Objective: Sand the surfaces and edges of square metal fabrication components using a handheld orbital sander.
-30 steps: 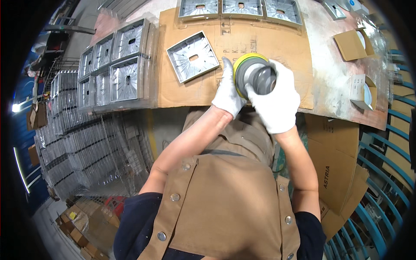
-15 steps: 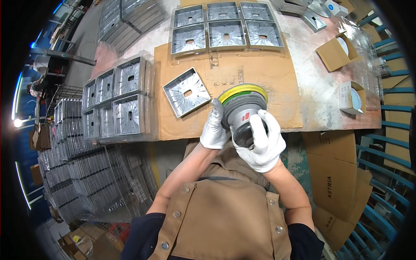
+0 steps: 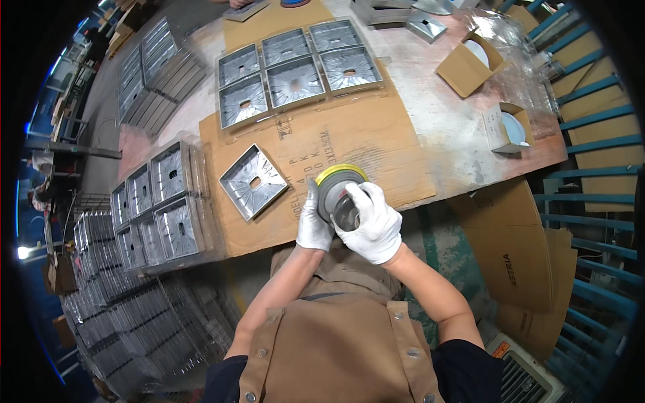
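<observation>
Both my hands wear white gloves and hold an orbital sander (image 3: 330,190) with a grey body and a yellow-edged pad. My right hand (image 3: 375,230) is wrapped round its dark rounded top. My left hand (image 3: 313,223) is closed against the side of the pad and body; part of its grip is hidden. The sander is tilted above the front of the cardboard sheet (image 3: 376,158), its pad turned away from me. Left of it, a single square metal box (image 3: 236,180) with a ribbed inside and a small centre hole lies askew on the cardboard.
Several similar boxes sit in a far plastic tray (image 3: 277,111) and a left one (image 3: 205,201). Open cartons with white discs (image 3: 463,70) (image 3: 500,129) stand at right. Stacked trays (image 3: 127,316) rise beside the table at left. Another person's hand (image 3: 238,3) shows at the far edge.
My view has turned, so the table now appears slanted. The sander has tipped, showing less of its pad, and both hands still hold it. The single box stays on the cardboard.
</observation>
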Demonstrator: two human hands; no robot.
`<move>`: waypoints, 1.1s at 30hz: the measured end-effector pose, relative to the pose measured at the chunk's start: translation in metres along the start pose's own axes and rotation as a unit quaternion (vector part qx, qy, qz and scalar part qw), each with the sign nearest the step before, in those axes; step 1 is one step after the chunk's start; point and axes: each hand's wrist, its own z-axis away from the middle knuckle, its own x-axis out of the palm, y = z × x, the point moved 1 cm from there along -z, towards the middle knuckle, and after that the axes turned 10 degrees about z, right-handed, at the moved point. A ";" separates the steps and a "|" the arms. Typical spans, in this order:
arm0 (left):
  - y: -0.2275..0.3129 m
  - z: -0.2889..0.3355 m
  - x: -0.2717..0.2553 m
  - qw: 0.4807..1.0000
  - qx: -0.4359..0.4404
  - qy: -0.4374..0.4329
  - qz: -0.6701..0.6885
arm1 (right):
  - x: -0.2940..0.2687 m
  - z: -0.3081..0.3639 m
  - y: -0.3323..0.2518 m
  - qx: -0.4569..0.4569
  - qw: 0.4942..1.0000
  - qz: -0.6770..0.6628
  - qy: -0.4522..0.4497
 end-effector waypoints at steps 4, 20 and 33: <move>-0.017 -0.007 0.009 0.997 0.006 0.041 -0.062 | -0.009 0.000 0.020 0.049 0.999 -0.019 -0.012; 0.020 -0.007 -0.030 0.920 -0.041 -0.002 -0.390 | -0.051 -0.037 0.295 0.398 0.871 0.267 -0.104; 0.123 0.061 -0.047 0.388 0.446 0.089 -0.801 | -0.057 -0.046 0.274 0.380 0.872 0.273 -0.145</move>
